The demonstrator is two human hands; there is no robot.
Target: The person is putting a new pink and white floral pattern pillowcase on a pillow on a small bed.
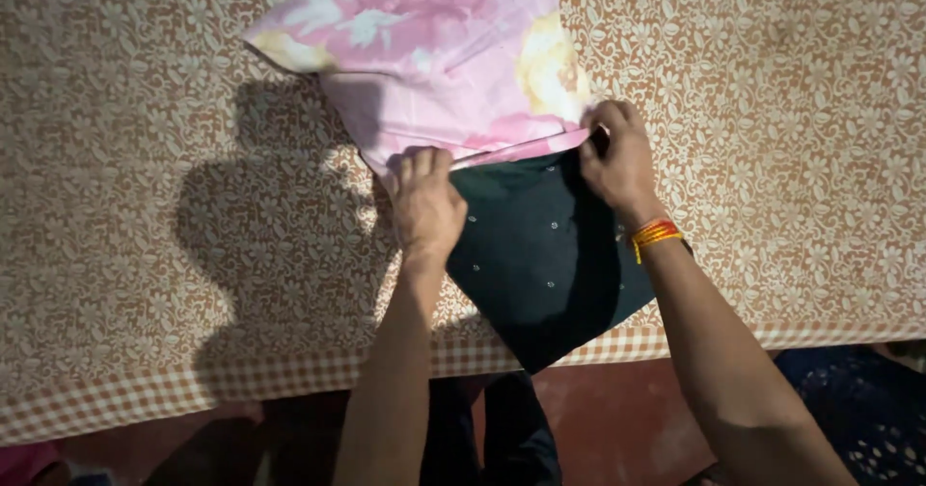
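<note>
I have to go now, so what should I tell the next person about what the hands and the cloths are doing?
Left hand: fingers curled over the open edge of the pink flowered cover, gripping it.
Right hand: pinching the same edge at the other side, so the edge is pulled taut between both hands.
Dark green cushion: lies on the table with the brown lace-patterned cloth, one corner hanging over the near table edge; its far end sits at the cover's opening.
Done: the cover's mouth is held at the cushion's far end.
Left: most of the cushion is uncovered.
</note>
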